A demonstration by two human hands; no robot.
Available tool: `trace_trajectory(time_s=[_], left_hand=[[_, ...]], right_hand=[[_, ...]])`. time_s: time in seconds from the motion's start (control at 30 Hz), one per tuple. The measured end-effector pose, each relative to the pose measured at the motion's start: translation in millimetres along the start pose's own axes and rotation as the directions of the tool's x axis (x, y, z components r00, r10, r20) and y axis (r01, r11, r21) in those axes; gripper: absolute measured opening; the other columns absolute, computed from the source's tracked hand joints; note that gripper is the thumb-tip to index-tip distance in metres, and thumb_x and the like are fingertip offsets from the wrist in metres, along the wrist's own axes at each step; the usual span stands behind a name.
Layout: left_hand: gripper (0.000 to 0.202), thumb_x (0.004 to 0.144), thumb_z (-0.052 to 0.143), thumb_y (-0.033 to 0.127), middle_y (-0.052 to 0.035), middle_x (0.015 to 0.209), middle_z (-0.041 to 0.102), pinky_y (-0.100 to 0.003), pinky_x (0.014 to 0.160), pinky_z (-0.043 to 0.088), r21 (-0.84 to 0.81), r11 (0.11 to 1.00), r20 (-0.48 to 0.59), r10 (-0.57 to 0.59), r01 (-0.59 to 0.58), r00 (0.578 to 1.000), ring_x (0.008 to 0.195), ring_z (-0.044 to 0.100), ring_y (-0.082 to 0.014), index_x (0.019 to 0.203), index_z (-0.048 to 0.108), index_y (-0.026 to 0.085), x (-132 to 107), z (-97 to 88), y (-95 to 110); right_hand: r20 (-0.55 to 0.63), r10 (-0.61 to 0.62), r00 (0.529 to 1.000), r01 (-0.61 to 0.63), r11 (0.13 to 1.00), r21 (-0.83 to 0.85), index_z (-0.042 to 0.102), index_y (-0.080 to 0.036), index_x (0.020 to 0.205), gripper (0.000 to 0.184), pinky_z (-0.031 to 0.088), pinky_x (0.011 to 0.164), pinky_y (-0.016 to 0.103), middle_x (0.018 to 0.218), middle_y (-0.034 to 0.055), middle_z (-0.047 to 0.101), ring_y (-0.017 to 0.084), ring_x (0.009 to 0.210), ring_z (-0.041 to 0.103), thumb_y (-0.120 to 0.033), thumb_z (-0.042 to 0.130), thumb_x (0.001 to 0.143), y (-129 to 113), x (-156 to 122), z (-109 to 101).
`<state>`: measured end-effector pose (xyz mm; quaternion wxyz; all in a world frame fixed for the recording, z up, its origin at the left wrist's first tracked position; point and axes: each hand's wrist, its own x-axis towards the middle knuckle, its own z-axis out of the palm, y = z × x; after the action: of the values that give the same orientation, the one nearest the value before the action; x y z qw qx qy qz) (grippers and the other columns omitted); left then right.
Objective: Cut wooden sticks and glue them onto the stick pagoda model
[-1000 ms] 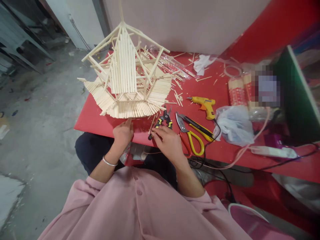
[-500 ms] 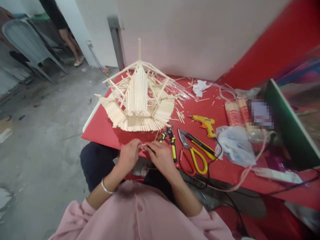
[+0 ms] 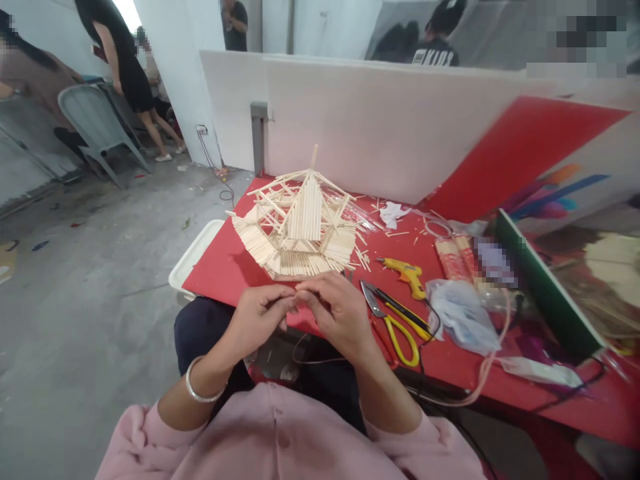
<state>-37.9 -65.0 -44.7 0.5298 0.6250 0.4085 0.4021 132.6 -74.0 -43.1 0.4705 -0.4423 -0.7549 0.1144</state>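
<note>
I've got the left hand [image 3: 263, 319] and right hand [image 3: 343, 310] meeting at the table's [image 3: 225, 267] near edge, fingertips together; can't tell if they pinch anything. Stick model [image 3: 305, 230] sits just far of them, widest left to right, right hand nearer. One second ago: hands apart.

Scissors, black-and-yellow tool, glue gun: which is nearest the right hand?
The scissors, one handle red, the other yellow; the black-and-yellow tool and glue gun lie farther from the right hand.

Fingers [image 3: 274, 293] near stick model [image 3: 306, 217]
</note>
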Motion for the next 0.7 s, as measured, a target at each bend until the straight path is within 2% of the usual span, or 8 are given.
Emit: trace_trajectory(time_s=[0.1,0.2,0.33,0.4,0.47,0.57,0.7], left_hand=[[0.011,0.077,0.072,0.026,0.0007,0.057,0.064,-0.020,0.044,0.042,-0.085,0.996,-0.091,0.023,-0.031,0.996,0.046,0.054,-0.0086,0.080,0.076,0.016,12.3,-9.0,12.7],[0.018,0.072,0.077,0.030,0.0018,0.049,0.061,-0.020,0.038,0.039,-0.203,0.979,-0.128,-0.047,0.020,0.991,0.038,0.050,-0.0082,0.081,0.077,0.014,22.9,-14.9,21.5],[0.024,0.065,0.082,0.030,-0.0018,0.056,0.068,-0.019,0.038,0.044,-0.319,0.947,-0.151,-0.099,0.047,0.984,0.044,0.059,-0.0113,0.077,0.072,0.013,34.4,-19.3,27.2],[0.024,0.063,0.083,0.029,-0.0029,0.062,0.070,-0.018,0.037,0.044,-0.359,0.932,-0.174,-0.122,0.052,0.977,0.046,0.062,-0.0114,0.074,0.069,0.013,41.5,-22.6,27.7],[0.025,0.062,0.083,0.026,-0.0032,0.065,0.071,-0.017,0.035,0.042,-0.388,0.919,-0.169,-0.145,0.069,0.975,0.045,0.062,-0.0106,0.076,0.067,0.012,49.3,-26.8,27.3],[0.030,0.063,0.083,0.021,-0.0029,0.065,0.071,-0.016,0.035,0.042,-0.428,0.897,-0.143,-0.188,0.111,0.972,0.044,0.061,-0.0107,0.085,0.064,0.013,59.3,-31.5,26.4],[0.033,0.067,0.080,0.013,-0.0026,0.064,0.071,-0.015,0.035,0.042,-0.458,0.876,-0.137,-0.236,0.149,0.962,0.045,0.061,-0.0103,0.096,0.062,0.013,64.5,-30.2,27.8]], right_hand=[[-0.088,-0.024,0.996,0.023,1.000,-0.013,0.071,-0.024,0.097,0.011,0.053,0.070,0.027,0.087,0.0017,0.074,0.014,0.080,0.067,-0.024,0.063,0.091,-5.8,18.5,3.2],[-0.192,0.000,0.981,-0.001,1.000,-0.002,0.069,-0.024,0.107,0.017,0.054,0.066,0.025,0.093,0.0016,0.074,0.013,0.079,0.068,-0.024,0.063,0.091,-10.6,25.0,12.0],[-0.271,-0.032,0.962,0.025,0.999,-0.030,0.064,-0.024,0.117,0.026,0.054,0.063,0.024,0.101,0.0034,0.074,0.013,0.082,0.068,-0.021,0.061,0.091,-11.5,21.4,22.4],[-0.281,-0.054,0.958,0.039,0.998,-0.058,0.065,-0.024,0.116,0.027,0.054,0.061,0.024,0.103,0.0052,0.074,0.014,0.084,0.068,-0.020,0.061,0.090,-10.1,18.5,24.0],[-0.271,-0.075,0.960,0.055,0.995,-0.079,0.067,-0.023,0.110,0.022,0.055,0.066,0.026,0.101,0.0059,0.074,0.015,0.087,0.069,-0.018,0.062,0.089,-8.2,15.7,23.4],[-0.242,-0.098,0.965,0.081,0.993,-0.081,0.069,-0.021,0.102,0.017,0.056,0.077,0.031,0.095,0.0049,0.074,0.016,0.088,0.068,-0.014,0.063,0.088,-5.3,11.5,21.0],[-0.236,-0.090,0.968,0.076,0.995,-0.071,0.069,-0.021,0.100,0.017,0.056,0.079,0.031,0.092,0.0046,0.074,0.015,0.086,0.068,-0.012,0.063,0.087,-1.8,6.7,18.1]])
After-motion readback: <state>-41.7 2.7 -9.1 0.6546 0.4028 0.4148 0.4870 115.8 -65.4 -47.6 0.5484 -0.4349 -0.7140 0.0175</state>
